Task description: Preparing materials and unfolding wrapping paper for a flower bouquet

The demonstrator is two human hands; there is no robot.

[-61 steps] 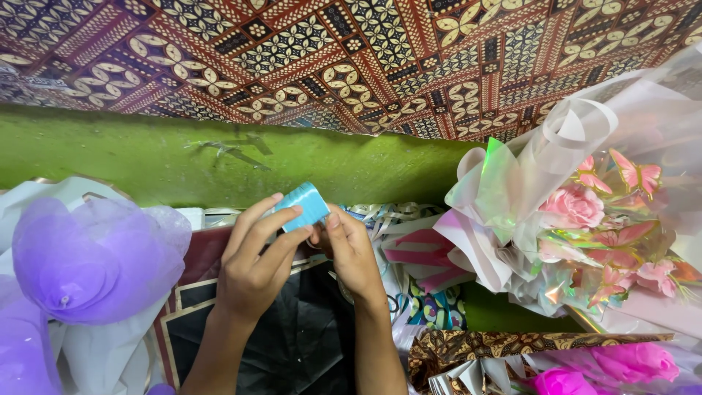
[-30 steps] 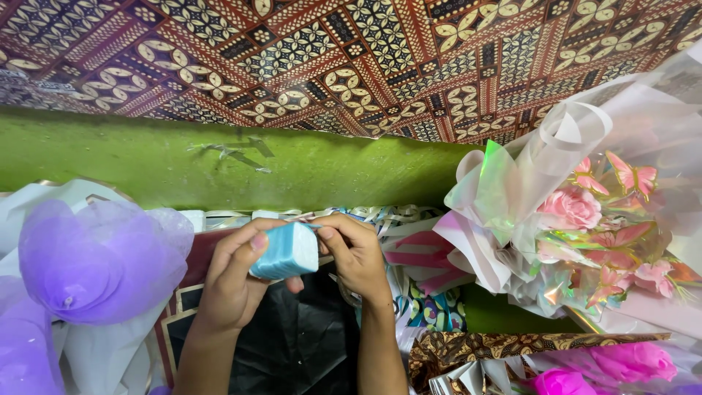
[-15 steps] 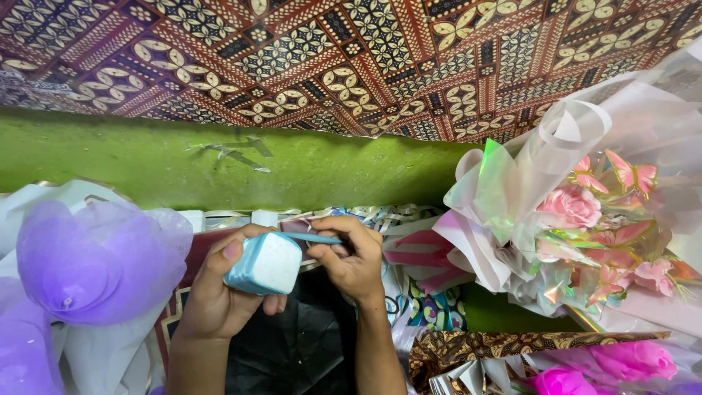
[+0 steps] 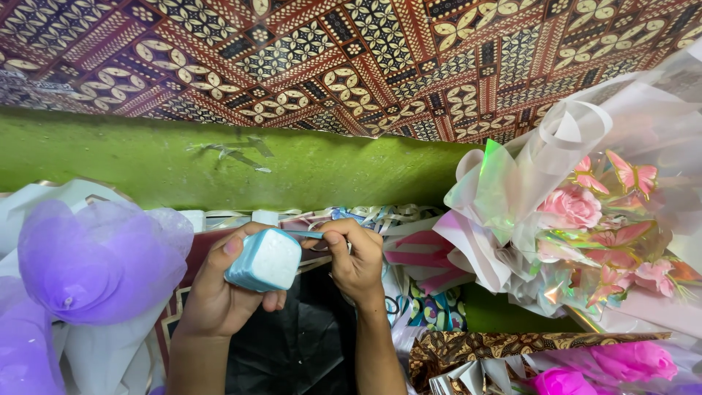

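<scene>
My left hand grips the light-blue foam block while my right hand pinches its ribbon strip; tugging hard could tear it.

Block: pale blue, matt, chalky-smooth, looks like foam. Ribbon: thin, satiny. Batik cloth: woven, matt print. Green wall: rough, matt paint. Purple mesh: sheer, soft. Bouquet wrap: glossy, iridescent film. Black sheet: crinkled, slight sheen.
</scene>
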